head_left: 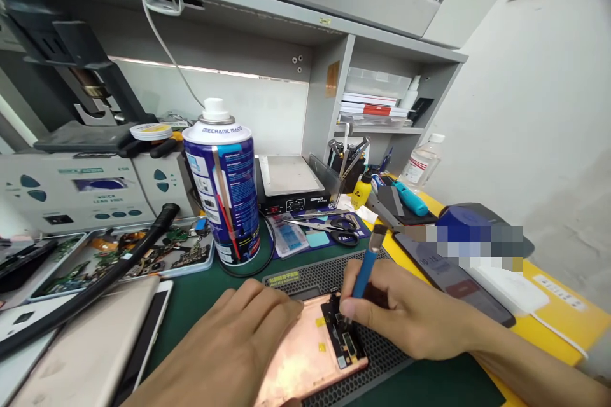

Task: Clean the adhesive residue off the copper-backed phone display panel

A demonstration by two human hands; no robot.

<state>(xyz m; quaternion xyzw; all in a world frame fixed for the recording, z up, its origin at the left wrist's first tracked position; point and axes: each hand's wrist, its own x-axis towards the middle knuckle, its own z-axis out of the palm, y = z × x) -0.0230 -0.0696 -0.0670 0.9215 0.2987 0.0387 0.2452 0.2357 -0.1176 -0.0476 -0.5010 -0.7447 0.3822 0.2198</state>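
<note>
My right hand (401,308) is closed around a blue-handled brush (365,272). Its metal collar and dark bristle end point upward, while the lower end meets the black flex-and-connector part at the end of a copper-coloured phone panel (296,356). That lower tip is mostly hidden by my fingers. My left hand (248,324) grips the panel from the left, its fingers bent over the upper edge and a bit of thumb showing below. Beneath the panel lies a dark perforated mat (382,343).
A blue spray can (222,197) stands behind my left hand. Scissors (334,227) lie before a small hot plate (291,184). Left are a tray of circuit boards (167,251), a black hose (119,273) and a soldering station (95,191). A phone (443,273) lies right.
</note>
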